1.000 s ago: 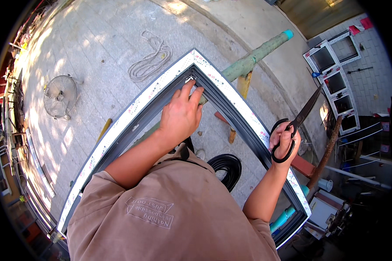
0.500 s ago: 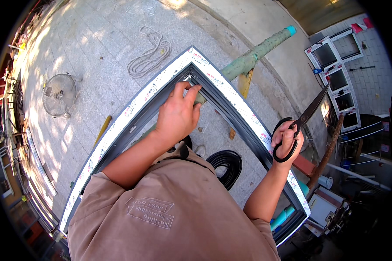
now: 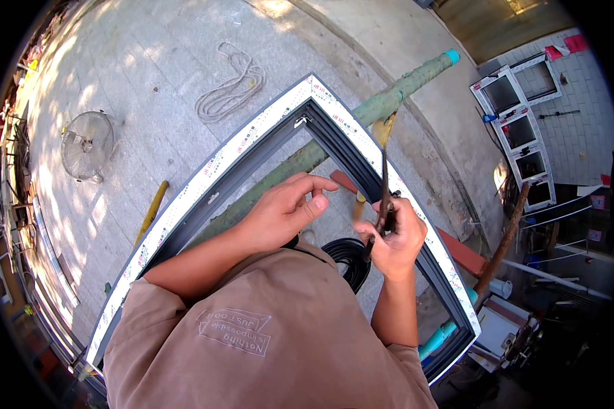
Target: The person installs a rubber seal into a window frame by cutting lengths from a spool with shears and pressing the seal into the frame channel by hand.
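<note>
A large window frame of dark grey profile, its face covered in printed white film, lies in front of me with one corner pointing away. My right hand is closed around the handles of dark scissors, whose blades point away over the frame's right bar. My left hand hovers over the frame's opening, thumb and forefinger apart, with nothing visible in it. The other fingers are partly hidden. A small pale metal piece sits in the inner groove at the far corner.
A green pole runs beneath the frame. On the paving are a coil of black strip, a pale rope and a round fan. A reddish beam lies right of the frame. White-framed panels lean by a wall.
My left hand has drawn back from the frame's far corner. My right hand has come inward with the scissors, which have turned from pointing far right to pointing away.
</note>
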`<action>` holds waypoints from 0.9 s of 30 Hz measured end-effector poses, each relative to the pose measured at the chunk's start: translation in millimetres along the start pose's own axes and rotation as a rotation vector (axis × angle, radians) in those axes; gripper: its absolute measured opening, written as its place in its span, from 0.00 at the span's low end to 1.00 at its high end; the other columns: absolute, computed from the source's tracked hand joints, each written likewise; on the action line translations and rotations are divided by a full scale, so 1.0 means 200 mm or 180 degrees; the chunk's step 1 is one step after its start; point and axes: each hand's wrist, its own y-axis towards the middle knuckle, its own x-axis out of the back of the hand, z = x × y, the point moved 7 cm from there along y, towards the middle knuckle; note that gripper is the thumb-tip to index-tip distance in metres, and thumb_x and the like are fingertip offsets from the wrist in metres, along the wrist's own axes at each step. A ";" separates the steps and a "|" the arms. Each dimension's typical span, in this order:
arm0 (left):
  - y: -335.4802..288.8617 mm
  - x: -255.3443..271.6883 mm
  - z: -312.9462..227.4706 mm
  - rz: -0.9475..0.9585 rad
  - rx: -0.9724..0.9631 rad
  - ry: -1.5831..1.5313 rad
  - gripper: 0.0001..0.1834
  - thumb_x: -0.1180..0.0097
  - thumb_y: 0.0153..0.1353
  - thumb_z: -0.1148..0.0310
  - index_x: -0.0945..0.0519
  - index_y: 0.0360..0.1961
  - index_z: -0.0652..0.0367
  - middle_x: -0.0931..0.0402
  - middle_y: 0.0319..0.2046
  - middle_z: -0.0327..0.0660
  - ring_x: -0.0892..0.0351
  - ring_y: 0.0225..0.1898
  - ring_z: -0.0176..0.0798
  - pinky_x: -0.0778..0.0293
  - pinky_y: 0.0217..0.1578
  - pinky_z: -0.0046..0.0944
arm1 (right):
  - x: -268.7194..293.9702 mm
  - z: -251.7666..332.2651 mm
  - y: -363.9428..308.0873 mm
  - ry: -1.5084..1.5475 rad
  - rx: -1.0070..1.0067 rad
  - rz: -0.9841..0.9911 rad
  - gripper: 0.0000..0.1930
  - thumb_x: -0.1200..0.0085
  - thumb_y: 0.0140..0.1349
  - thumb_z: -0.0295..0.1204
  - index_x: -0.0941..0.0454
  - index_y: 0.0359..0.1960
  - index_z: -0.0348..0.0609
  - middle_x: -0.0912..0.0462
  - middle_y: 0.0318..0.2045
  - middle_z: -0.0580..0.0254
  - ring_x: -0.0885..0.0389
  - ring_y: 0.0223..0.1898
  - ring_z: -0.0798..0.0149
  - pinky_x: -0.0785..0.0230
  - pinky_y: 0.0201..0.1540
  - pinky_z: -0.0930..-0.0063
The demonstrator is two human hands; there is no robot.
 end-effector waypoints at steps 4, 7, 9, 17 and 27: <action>-0.05 -0.01 -0.01 0.0234 -0.0315 -0.0822 0.29 0.47 0.87 0.45 0.16 0.68 0.60 0.19 0.51 0.38 0.22 0.46 0.34 0.25 0.49 0.41 | -0.27 0.10 -0.02 -0.0476 0.0483 0.0597 0.25 0.14 0.51 0.40 0.15 0.43 0.43 0.12 0.29 0.60 0.12 0.29 0.50 0.22 0.34 0.54; -0.01 0.04 0.11 -0.0370 -0.0141 -0.1262 0.26 0.51 0.90 0.51 0.11 0.55 0.64 0.17 0.44 0.38 0.21 0.45 0.34 0.24 0.50 0.41 | -0.38 0.18 -0.03 -0.0253 0.0458 0.1262 0.19 0.21 0.58 0.33 0.13 0.47 0.41 0.08 0.37 0.57 0.08 0.39 0.48 0.17 0.44 0.53; -0.05 0.10 0.18 -0.0640 0.0026 -0.1206 0.26 0.50 0.90 0.54 0.10 0.45 0.66 0.15 0.41 0.41 0.17 0.47 0.37 0.23 0.49 0.44 | -0.38 0.18 0.00 -0.0180 0.0651 0.1045 0.17 0.23 0.60 0.31 0.12 0.48 0.40 0.08 0.39 0.55 0.08 0.41 0.48 0.17 0.46 0.54; -0.06 0.10 0.12 -0.0226 -0.0241 -0.0312 0.23 0.48 0.88 0.57 0.11 0.42 0.63 0.17 0.38 0.48 0.16 0.39 0.48 0.22 0.45 0.46 | -0.50 0.15 0.23 -0.1307 0.0473 0.0097 0.16 0.27 0.65 0.31 0.09 0.54 0.44 0.11 0.28 0.58 0.09 0.29 0.53 0.17 0.35 0.59; -0.05 0.07 0.14 0.0078 -0.0476 -0.0189 0.19 0.45 0.87 0.60 0.12 0.43 0.63 0.16 0.38 0.46 0.15 0.38 0.44 0.21 0.42 0.43 | -0.69 0.06 0.36 -0.1982 0.0548 -0.0397 0.11 0.26 0.64 0.34 0.08 0.46 0.50 0.09 0.28 0.57 0.08 0.30 0.50 0.17 0.38 0.56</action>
